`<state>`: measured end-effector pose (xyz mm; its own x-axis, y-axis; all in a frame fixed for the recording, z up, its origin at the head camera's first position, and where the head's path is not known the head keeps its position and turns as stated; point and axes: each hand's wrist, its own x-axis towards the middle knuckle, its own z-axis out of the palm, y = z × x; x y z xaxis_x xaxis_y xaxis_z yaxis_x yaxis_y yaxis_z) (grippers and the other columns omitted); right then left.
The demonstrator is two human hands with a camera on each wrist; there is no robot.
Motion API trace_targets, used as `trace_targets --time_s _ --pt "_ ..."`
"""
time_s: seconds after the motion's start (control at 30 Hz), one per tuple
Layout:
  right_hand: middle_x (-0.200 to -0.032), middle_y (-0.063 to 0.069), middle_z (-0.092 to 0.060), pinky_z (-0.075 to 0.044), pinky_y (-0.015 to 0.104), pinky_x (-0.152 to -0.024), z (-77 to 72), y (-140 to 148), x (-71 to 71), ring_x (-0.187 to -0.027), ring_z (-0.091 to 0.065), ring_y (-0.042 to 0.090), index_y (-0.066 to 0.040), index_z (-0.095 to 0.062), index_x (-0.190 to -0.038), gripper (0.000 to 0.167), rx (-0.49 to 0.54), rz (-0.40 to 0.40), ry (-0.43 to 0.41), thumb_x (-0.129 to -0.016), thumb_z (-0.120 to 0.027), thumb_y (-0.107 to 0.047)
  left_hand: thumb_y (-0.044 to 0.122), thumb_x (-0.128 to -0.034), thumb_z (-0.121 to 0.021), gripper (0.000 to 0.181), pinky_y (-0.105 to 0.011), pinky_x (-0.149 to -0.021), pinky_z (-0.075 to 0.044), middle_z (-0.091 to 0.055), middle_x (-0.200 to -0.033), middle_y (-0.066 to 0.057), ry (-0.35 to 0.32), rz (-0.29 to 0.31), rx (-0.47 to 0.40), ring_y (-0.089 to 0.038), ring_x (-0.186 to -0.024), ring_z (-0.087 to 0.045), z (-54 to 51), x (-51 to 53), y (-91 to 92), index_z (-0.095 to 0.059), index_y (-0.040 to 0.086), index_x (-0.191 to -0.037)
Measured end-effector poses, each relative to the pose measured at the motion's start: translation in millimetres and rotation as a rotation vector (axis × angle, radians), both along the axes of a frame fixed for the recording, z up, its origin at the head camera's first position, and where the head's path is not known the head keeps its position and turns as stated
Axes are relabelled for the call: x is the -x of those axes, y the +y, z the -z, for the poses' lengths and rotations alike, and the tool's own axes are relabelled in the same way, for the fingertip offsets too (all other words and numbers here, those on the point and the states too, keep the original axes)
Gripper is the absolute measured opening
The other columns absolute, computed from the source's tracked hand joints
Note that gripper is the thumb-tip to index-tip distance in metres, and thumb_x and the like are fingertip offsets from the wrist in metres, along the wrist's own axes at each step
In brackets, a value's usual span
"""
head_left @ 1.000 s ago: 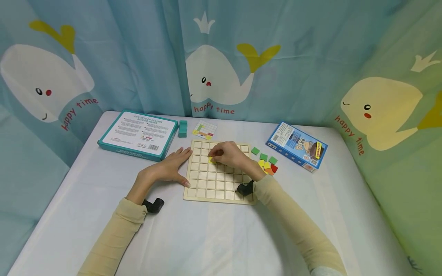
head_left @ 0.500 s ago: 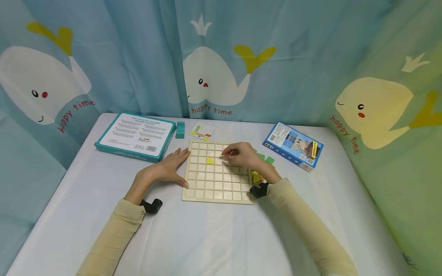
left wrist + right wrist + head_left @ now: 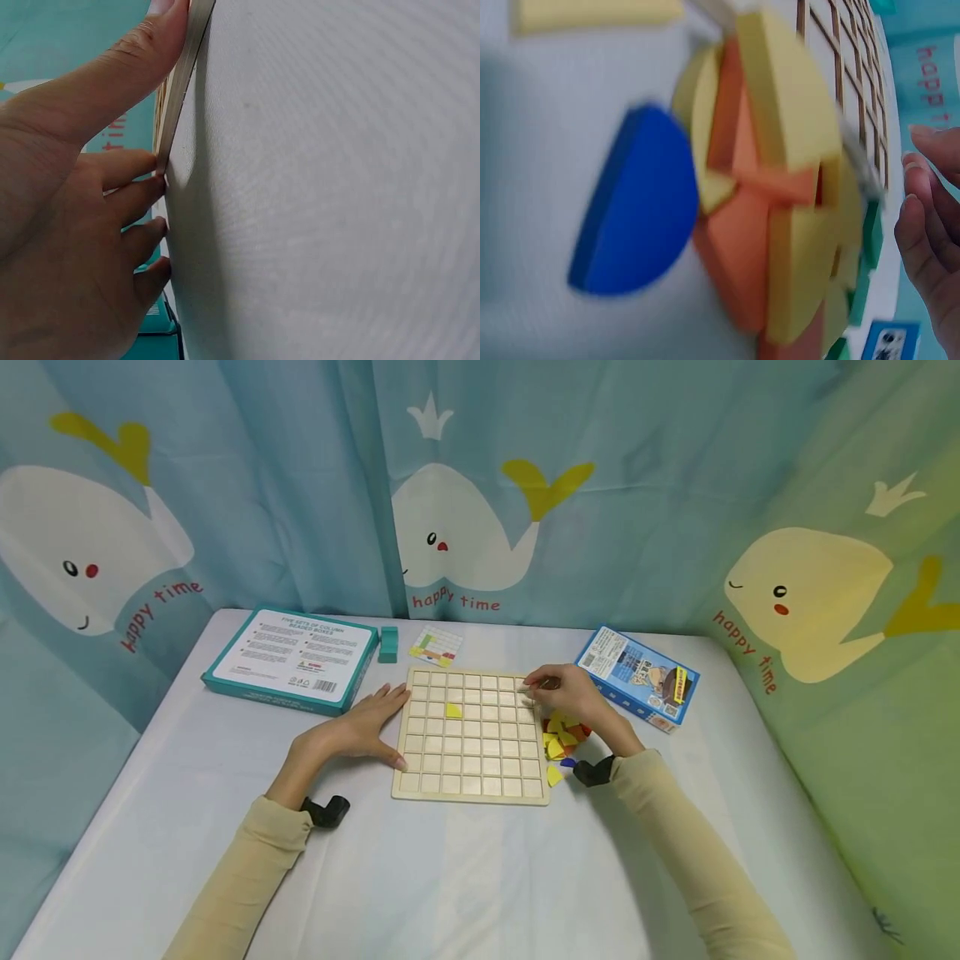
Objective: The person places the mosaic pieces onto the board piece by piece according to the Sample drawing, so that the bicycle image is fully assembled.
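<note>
The wooden grid board (image 3: 471, 767) lies flat near the middle of the head view, its raised rim running all the way round the cells. One yellow piece (image 3: 453, 712) with a rounded side sits in a cell left of and above the board's middle. At the left edge, the left hand (image 3: 365, 727) has its fingers spread, thumb well apart from them, the tips touching the rim (the left wrist view shows the thumb lying along it). The right hand (image 3: 573, 693) is over the board's upper right corner, its fingers loosely bent and a little apart from the thumb, with no piece visible between them.

Close along the right edge, below that hand, lies a pile of loose pieces (image 3: 556, 745), mostly yellow and orange; the right wrist view puts a blue piece (image 3: 641, 202) beside it and green pieces (image 3: 870, 232) behind. Above the board, towards the upper left, are a pattern card (image 3: 437, 646), a teal block (image 3: 387, 645) and a teal box (image 3: 292, 660); a blue box (image 3: 639, 677) stands off to the upper right. From the board's lower edge the white cloth (image 3: 450, 877) runs to the bottom of the frame, leaving room between the two forearms. A whale-printed curtain (image 3: 300, 485) fills the top.
</note>
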<state>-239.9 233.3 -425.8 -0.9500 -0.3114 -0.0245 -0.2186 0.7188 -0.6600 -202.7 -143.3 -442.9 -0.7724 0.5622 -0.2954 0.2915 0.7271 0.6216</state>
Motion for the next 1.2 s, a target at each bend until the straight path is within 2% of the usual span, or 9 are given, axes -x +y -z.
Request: trace_targets --time_s 0.17,0.43,0.73,0.97,1.2 --pt "-0.111 0.016 -0.073 -0.056 0.029 -0.073 5.8 14 4.9 -0.098 -0.070 0.030 -0.003 -0.074 -0.117 0.021 0.021 0.068 -0.049 -0.097 -0.070 -0.011 0.039 -0.0773 -0.090 0.121 -0.059 -0.129 -0.006 -0.006 -0.173 -0.017 0.009 0.003 -0.011 -0.040 -0.160 0.002 1.9 0.1 -0.1 -0.015 0.000 -0.164" --pt "-0.115 0.017 -0.072 -0.059 0.038 -0.082 12.6 25 12.8 -0.104 -0.069 0.031 -0.003 -0.072 -0.120 0.024 0.000 0.123 -0.070 -0.097 -0.071 -0.011 0.039 -0.0765 -0.091 0.121 -0.059 -0.129 -0.005 -0.007 -0.173 -0.018 0.013 0.002 -0.021 -0.041 -0.160 0.001 0.6 -1.2 0.5 -0.016 0.000 -0.164" --pt "-0.115 0.021 -0.072 -0.058 0.043 -0.086 9.6 23 14.9 -0.102 -0.068 0.032 0.000 -0.071 -0.122 0.030 -0.085 0.103 -0.091 -0.097 -0.072 -0.017 0.040 -0.0765 -0.091 0.122 -0.058 -0.129 -0.005 -0.006 -0.173 -0.016 0.004 -0.002 -0.003 -0.039 -0.160 0.002 1.5 -1.2 1.0 -0.015 0.002 -0.164" --pt "-0.110 0.021 -0.072 -0.056 0.036 -0.076 7.6 24 13.3 -0.093 -0.068 0.029 0.001 -0.071 -0.117 0.026 -0.092 0.093 -0.080 -0.096 -0.072 -0.015 0.040 -0.0761 -0.091 0.123 -0.057 -0.129 -0.005 -0.005 -0.174 -0.014 0.003 -0.007 -0.005 -0.038 -0.160 0.002 0.6 -0.6 2.2 -0.014 0.004 -0.165" --pt "-0.110 0.018 -0.071 -0.054 0.034 -0.079 8.3 21 16.2 -0.092 -0.065 0.026 -0.001 -0.071 -0.118 0.027 -0.105 0.100 -0.103 -0.096 -0.073 -0.016 0.040 -0.0759 -0.091 0.123 -0.057 -0.129 -0.005 -0.007 -0.173 -0.017 0.016 -0.007 0.001 -0.040 -0.160 0.001 0.7 -0.1 0.8 -0.015 0.002 -0.164"
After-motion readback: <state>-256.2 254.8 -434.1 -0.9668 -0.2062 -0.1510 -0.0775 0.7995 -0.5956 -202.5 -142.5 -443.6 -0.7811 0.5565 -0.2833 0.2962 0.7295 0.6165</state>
